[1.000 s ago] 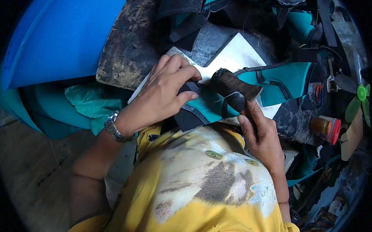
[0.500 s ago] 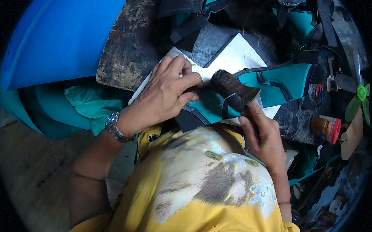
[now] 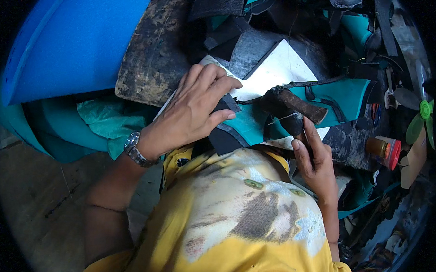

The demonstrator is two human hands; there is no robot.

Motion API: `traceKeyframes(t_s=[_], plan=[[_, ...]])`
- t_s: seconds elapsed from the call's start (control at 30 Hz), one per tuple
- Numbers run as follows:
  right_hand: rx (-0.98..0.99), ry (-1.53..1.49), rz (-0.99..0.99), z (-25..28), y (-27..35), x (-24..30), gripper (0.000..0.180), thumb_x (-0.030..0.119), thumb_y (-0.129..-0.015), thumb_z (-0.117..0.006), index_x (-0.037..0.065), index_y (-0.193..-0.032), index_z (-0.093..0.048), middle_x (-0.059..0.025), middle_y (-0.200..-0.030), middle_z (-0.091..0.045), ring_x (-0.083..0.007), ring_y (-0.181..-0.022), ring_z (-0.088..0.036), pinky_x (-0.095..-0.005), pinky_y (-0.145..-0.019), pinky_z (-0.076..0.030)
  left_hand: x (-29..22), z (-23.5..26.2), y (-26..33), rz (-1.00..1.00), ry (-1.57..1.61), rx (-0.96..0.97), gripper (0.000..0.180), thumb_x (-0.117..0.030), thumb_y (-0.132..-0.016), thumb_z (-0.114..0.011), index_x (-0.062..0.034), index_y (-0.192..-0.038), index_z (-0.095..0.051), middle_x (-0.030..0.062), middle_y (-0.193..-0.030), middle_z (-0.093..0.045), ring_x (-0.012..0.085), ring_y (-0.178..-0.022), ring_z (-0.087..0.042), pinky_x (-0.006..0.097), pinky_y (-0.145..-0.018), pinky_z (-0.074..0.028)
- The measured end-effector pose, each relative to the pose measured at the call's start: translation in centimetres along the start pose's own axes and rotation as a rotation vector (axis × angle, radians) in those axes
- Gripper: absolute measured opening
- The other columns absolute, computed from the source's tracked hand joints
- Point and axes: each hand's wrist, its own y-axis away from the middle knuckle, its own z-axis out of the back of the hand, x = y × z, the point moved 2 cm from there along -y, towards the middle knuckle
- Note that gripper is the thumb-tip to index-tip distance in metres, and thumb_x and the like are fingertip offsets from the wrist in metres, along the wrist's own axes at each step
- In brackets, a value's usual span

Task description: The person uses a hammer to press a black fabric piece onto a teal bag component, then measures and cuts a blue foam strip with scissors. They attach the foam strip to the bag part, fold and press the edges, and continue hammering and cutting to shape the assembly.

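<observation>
So I've got my left hand (image 3: 192, 110) pressed flat, fingers spread and open, on the dark end of the teal and black shoe-upper piece (image 3: 295, 115) that lies across the white slab surface (image 3: 278, 70) right in front of my chest. My right hand (image 3: 316, 165) has its fingers closed round the handle of the worn, dark-headed hammer (image 3: 289, 106), whose head sits on top of the upper, about in the middle of it.

Looks to me like I'm at the flattening stage, beating the piece down while the other hand pins it. Next blow needs the pinning fingers well back from the hammer head and the piece held so it can't slide.

Count from here: one hammer, one upper under my hands (more teal and black cut pieces are piled behind, too tangled to count), one stained wooden block (image 3: 151, 51) beyond my left hand, one big blue plastic sheet (image 3: 72, 40), one small brown bottle with a red cap (image 3: 384, 150) on my right, one wristwatch (image 3: 136, 149).
</observation>
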Motion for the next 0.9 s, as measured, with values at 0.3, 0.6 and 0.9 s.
traceKeyframes(t_s=[0.3,0.6,0.9], plan=[[-0.089,0.079,0.156,0.1,-0.2,1.1,0.056,0.008,-0.095,-0.063,0.005,-0.148,-0.043,-0.0249,-0.112,-0.069,-0.0322,-0.096,-0.073,-0.0396,-0.081,-0.056,-0.1,-0.3,0.1,-0.036,-0.015,0.029,0.026,-0.017,-0.084,-0.072,-0.0092,-0.108,-0.066,0.0120,-0.114,-0.049,0.0313,-0.115,-0.045,0.045,-0.101,-0.038],[-0.073,0.114,0.182,-0.4,-1.2,2.9,0.066,0.005,-0.093,-0.065,0.012,-0.152,-0.038,-0.0253,-0.112,-0.068,-0.0402,-0.093,-0.070,-0.0443,-0.081,-0.055,0.0,-0.2,0.2,-0.041,-0.021,-0.005,0.029,-0.015,-0.079,-0.076,-0.0065,-0.104,-0.063,0.0124,-0.114,-0.049,0.0318,-0.112,-0.047,0.043,-0.098,-0.040],[-0.112,0.067,0.188,-0.4,-1.1,3.7,0.057,0.003,-0.093,-0.063,0.007,-0.147,-0.044,-0.0251,-0.112,-0.068,-0.0381,-0.099,-0.070,-0.0416,-0.084,-0.055,0.3,-0.1,0.1,-0.058,-0.039,-0.041,0.044,-0.016,-0.080,-0.075,-0.0017,-0.114,-0.051,0.0151,-0.112,-0.049,0.0339,-0.109,-0.046,0.046,-0.095,-0.041]])
